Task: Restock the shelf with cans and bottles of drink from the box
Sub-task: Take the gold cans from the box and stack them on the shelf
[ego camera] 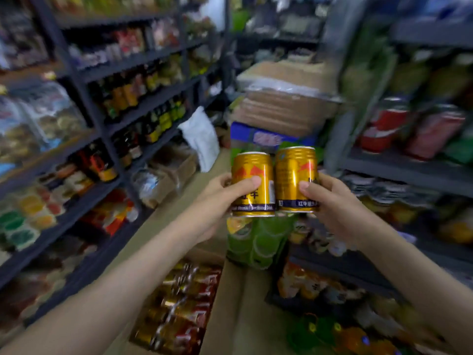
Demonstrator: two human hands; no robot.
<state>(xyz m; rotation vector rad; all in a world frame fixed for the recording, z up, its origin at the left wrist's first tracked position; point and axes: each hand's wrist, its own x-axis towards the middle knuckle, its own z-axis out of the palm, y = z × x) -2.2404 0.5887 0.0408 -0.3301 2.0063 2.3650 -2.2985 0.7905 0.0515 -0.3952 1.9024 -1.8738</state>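
Note:
I hold two gold drink cans upright, side by side, in the middle of the view. My left hand (pixel 220 194) grips the left gold can (pixel 252 175), thumb across its front. My right hand (pixel 330 198) grips the right gold can (pixel 294 172) the same way. The two cans touch or nearly touch. Below my arms stands an open cardboard box (pixel 225 298) with several red and gold cans (pixel 184 303) lying inside. A dark shelf (pixel 409 170) at the right carries red cans and blurred drinks.
Dark shelves (pixel 143 103) at the left hold bottles and packets. Ahead in the aisle, stacked cartons (pixel 286 103) rest on a blue case. A green shrink-wrapped pack (pixel 258 242) sits under the cans. Small boxes (pixel 166 178) stand on the floor at the left.

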